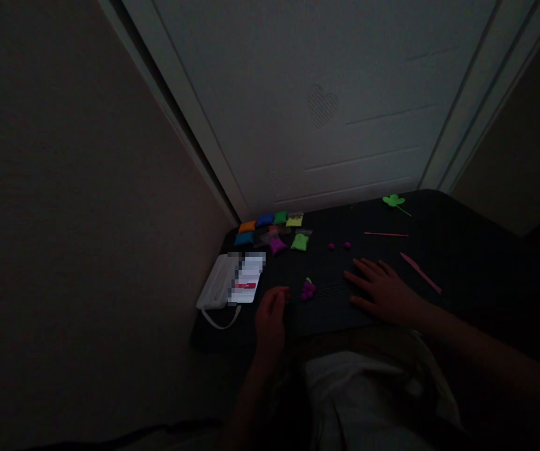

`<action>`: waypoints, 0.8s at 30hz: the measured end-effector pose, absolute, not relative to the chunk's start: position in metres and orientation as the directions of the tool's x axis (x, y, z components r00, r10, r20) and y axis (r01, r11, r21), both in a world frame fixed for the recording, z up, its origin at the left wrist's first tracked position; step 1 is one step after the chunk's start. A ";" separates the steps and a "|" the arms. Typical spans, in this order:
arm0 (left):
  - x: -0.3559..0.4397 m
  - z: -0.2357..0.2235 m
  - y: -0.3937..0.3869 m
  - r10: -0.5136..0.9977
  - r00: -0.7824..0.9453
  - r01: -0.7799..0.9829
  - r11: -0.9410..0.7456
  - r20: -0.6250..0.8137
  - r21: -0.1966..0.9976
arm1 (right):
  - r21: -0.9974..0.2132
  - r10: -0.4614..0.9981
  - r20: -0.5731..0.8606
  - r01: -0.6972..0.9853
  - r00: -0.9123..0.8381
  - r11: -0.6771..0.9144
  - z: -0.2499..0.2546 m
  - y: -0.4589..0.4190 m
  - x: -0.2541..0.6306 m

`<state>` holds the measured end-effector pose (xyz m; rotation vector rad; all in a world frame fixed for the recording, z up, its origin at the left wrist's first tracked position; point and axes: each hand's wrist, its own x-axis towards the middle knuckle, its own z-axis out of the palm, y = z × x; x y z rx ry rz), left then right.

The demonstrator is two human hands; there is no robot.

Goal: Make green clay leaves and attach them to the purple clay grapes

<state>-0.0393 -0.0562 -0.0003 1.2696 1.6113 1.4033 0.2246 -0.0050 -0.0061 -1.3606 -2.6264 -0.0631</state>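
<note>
On the dark table, my right hand (379,292) lies flat with its fingers spread and nothing in them. My left hand (271,315) is closed, thumb and fingers pressed together in a pinch; anything between them is too small or dark to make out. A purple clay grape bunch (307,290) with a green tip sits between my hands, touching neither. Two small purple clay balls, one on the left (331,246) and one on the right (347,245), lie beyond my right fingertips. A pink modelling knife (420,273) rests to the right of my right hand, and a thin pink stick (386,234) lies farther back.
Several coloured clay packets, including purple (277,245), light green (301,242) and orange (247,227), lie at the back left. A lit phone (251,279) is beside a white case (217,282) with a strap. At the back right is a green clover-shaped piece (394,200). A white door (345,144) stands behind the table.
</note>
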 end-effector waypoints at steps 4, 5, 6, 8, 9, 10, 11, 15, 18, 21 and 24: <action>-0.039 -0.003 -0.056 0.936 -0.329 0.245 -0.043 0.125 0.969 | -0.054 0.781 0.163 0.785 -0.603 0.617 -0.005 -0.005 0.224; -0.039 -0.003 -0.056 0.936 -0.328 0.248 -0.041 0.124 0.968 | -0.052 0.808 0.169 0.813 -0.565 0.580 -0.005 -0.004 0.224; -0.040 -0.003 -0.056 0.937 -0.327 0.252 -0.037 0.121 0.967 | -0.050 0.828 0.175 0.836 -0.532 0.547 -0.006 -0.004 0.223; -0.040 -0.003 -0.057 0.941 -0.318 0.261 -0.030 0.115 0.965 | -0.051 0.826 0.176 0.833 -0.535 0.551 -0.006 -0.004 0.222; -0.039 -0.002 -0.057 0.942 -0.315 0.264 -0.030 0.115 0.964 | -0.054 0.804 0.171 0.810 -0.569 0.584 -0.006 -0.004 0.222; -0.039 -0.002 -0.057 0.942 -0.315 0.267 -0.030 0.117 0.963 | -0.058 0.778 0.165 0.781 -0.606 0.621 -0.006 -0.004 0.221; -0.039 -0.001 -0.057 0.941 -0.318 0.268 -0.031 0.119 0.963 | -0.061 0.758 0.163 0.761 -0.631 0.646 -0.006 -0.004 0.221; -0.039 -0.001 -0.057 0.939 -0.320 0.273 -0.039 0.129 0.961 | -0.055 0.834 0.180 0.841 -0.522 0.538 -0.004 -0.001 0.222; -0.039 -0.002 -0.057 0.941 -0.308 0.280 -0.049 0.138 0.959 | -0.050 0.814 0.174 0.821 -0.554 0.569 -0.005 -0.001 0.223; -0.040 -0.003 -0.056 0.940 -0.311 0.275 -0.053 0.141 0.960 | -0.052 0.751 0.156 0.754 -0.641 0.654 -0.007 0.000 0.224; -0.040 -0.003 -0.056 0.939 -0.312 0.279 -0.052 0.142 0.959 | -0.040 0.815 0.170 0.822 -0.554 0.568 -0.008 0.003 0.227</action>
